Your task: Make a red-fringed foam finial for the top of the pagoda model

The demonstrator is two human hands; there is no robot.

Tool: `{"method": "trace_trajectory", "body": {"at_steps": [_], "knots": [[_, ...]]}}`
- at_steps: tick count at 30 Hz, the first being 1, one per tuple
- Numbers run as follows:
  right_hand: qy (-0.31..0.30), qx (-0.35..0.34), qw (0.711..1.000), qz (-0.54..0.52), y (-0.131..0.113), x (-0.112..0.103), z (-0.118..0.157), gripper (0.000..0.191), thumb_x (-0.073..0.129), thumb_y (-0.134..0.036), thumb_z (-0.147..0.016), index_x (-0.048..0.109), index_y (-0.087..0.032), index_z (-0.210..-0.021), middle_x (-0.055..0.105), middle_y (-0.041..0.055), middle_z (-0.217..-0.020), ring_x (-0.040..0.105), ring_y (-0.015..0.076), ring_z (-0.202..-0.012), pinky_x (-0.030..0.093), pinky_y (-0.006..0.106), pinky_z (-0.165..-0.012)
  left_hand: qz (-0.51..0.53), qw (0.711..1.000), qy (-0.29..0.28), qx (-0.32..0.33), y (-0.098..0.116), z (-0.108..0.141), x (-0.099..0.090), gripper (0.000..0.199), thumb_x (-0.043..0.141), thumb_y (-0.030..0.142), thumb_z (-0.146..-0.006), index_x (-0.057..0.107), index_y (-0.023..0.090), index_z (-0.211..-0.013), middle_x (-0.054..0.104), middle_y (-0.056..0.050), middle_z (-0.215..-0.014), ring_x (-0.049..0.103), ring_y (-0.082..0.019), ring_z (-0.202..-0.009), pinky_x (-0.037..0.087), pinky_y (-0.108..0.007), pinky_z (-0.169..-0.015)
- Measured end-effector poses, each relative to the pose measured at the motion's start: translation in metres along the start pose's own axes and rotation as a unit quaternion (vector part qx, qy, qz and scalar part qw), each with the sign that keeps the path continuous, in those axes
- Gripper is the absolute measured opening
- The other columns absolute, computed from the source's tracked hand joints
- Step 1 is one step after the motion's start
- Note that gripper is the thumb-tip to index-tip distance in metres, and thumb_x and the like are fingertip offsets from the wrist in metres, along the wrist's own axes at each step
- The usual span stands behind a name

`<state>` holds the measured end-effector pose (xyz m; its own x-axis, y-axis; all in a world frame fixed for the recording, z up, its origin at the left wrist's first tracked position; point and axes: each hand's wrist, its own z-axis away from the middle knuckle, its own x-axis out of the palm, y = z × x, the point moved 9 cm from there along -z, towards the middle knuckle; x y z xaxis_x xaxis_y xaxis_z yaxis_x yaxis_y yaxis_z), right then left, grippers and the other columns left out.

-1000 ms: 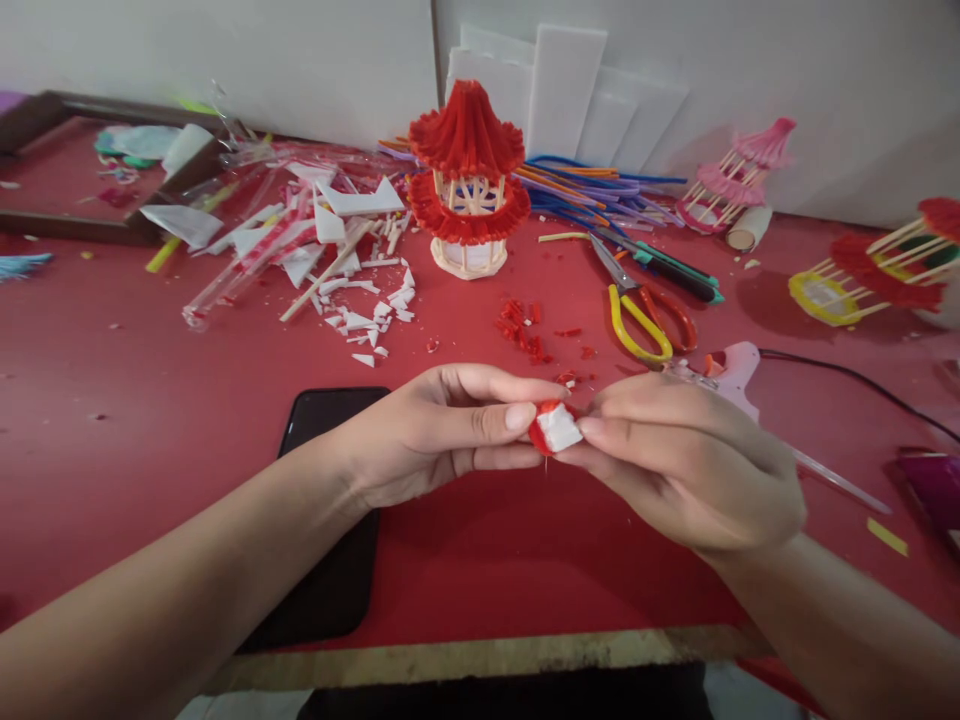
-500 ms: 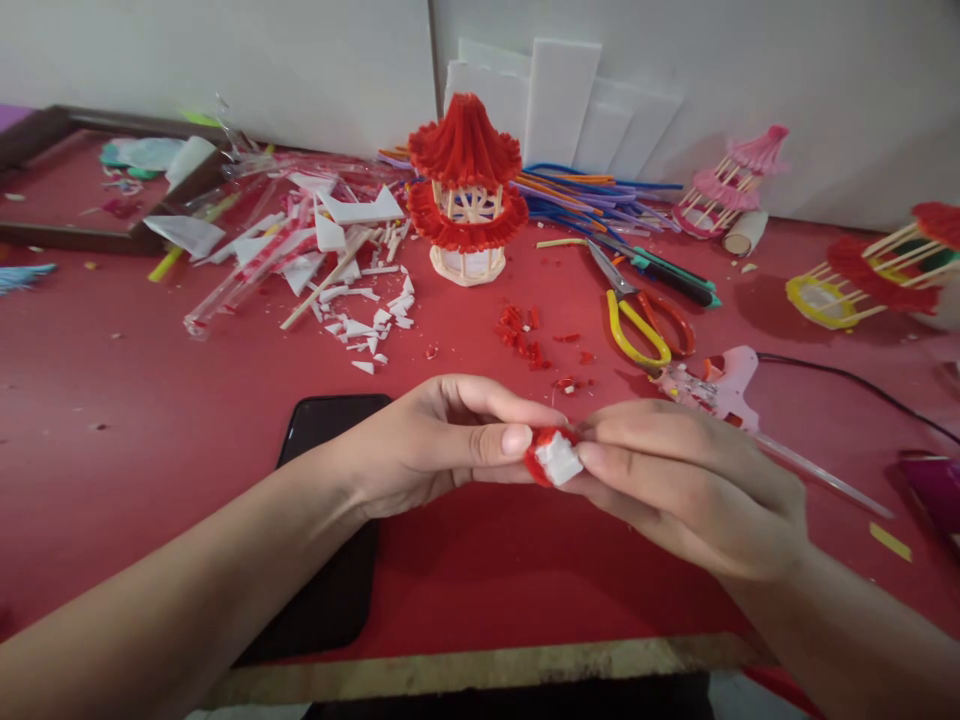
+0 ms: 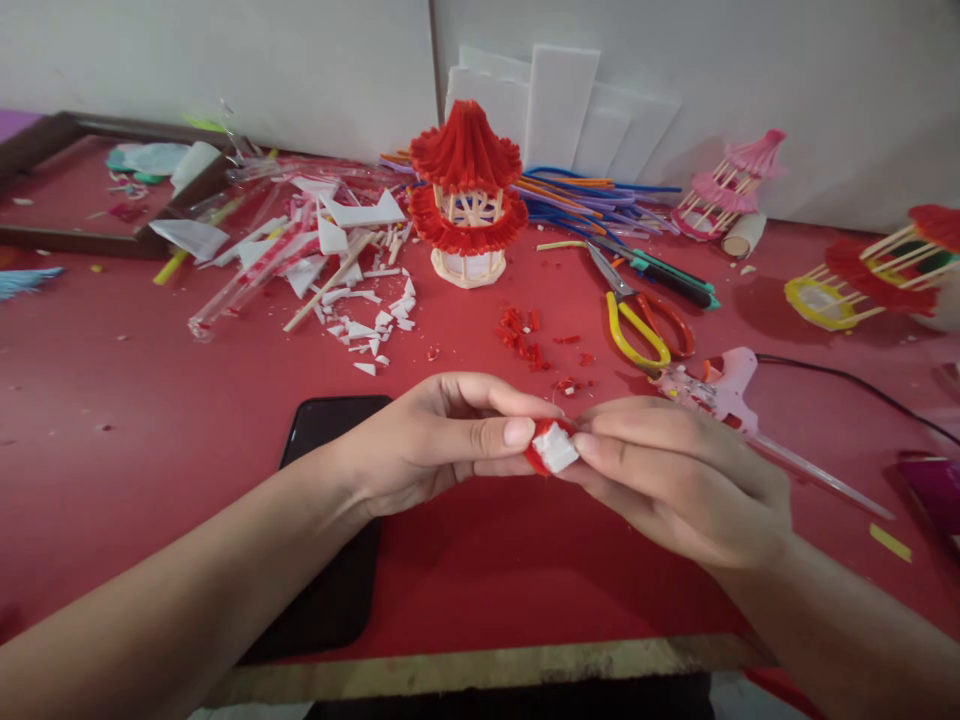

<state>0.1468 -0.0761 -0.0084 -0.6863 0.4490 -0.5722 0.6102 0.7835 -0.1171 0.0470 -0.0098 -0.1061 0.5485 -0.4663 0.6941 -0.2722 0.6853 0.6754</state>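
Between my hands is a small red fuzzy piece with a white foam-like block [image 3: 556,449] set in its face. My left hand [image 3: 450,440] pinches it from the left, thumb on the near rim and fingers behind. From the right, my right hand [image 3: 675,475] grips the same piece with its fingertips. The back of the piece is hidden by the fingers. A black phone [image 3: 330,590] lies partly under my left forearm. Beyond my hands stands a red pagoda-like model [image 3: 469,200] with fuzzy roofs and thin stick posts.
White scraps [image 3: 367,325] and red clippings [image 3: 521,335] lie beyond my hands. Yellow-and-red-handled scissors [image 3: 637,325], a pink glue gun [image 3: 727,390] and its black cord are at right. Coloured pipe cleaners [image 3: 600,200] lie at the back. A wooden tray frame [image 3: 82,240] is far left.
Both hands keep hold of the small piece. It has turned slightly, its white face shifting a little up and left, and my right hand has moved slightly left.
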Motion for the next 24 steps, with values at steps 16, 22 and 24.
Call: {"method": "trace_trajectory", "body": {"at_steps": [16,22,24], "knots": [[-0.015,-0.006,0.996,-0.085,0.0031,0.0043,0.0093,0.015,0.065,-0.007,-0.086,0.068,-0.015,-0.098,0.072,0.0052,-0.089,0.07,0.0174,-0.089,0.065,0.03,-0.077,-0.017,0.999,-0.004,-0.04,-0.0051,0.0001,-0.0038,0.013,0.085,0.014,-0.068,0.08,0.017,-0.08,0.079,-0.002,-0.083,0.075,-0.013,-0.075,0.061,-0.019,-0.074],[-0.019,0.001,0.996,-0.083,0.0021,0.0058,0.0096,0.015,0.066,-0.005,-0.084,0.068,-0.016,-0.094,0.072,0.0046,-0.088,0.07,0.0178,-0.088,0.066,0.03,-0.076,-0.029,0.999,-0.003,-0.04,-0.0053,0.0001,-0.0047,0.013,0.084,0.013,-0.069,0.08,0.017,-0.081,0.078,-0.003,-0.082,0.074,-0.013,-0.074,0.06,-0.019,-0.073],[-0.025,0.008,0.996,-0.083,0.0028,0.0072,0.0106,0.015,0.066,-0.005,-0.084,0.068,-0.016,-0.093,0.072,0.0043,-0.086,0.07,0.0178,-0.089,0.066,0.03,-0.077,-0.031,0.999,0.0,-0.043,-0.0059,0.0002,-0.0056,0.013,0.084,0.013,-0.069,0.08,0.017,-0.081,0.078,-0.004,-0.082,0.074,-0.013,-0.075,0.06,-0.019,-0.073]]}}
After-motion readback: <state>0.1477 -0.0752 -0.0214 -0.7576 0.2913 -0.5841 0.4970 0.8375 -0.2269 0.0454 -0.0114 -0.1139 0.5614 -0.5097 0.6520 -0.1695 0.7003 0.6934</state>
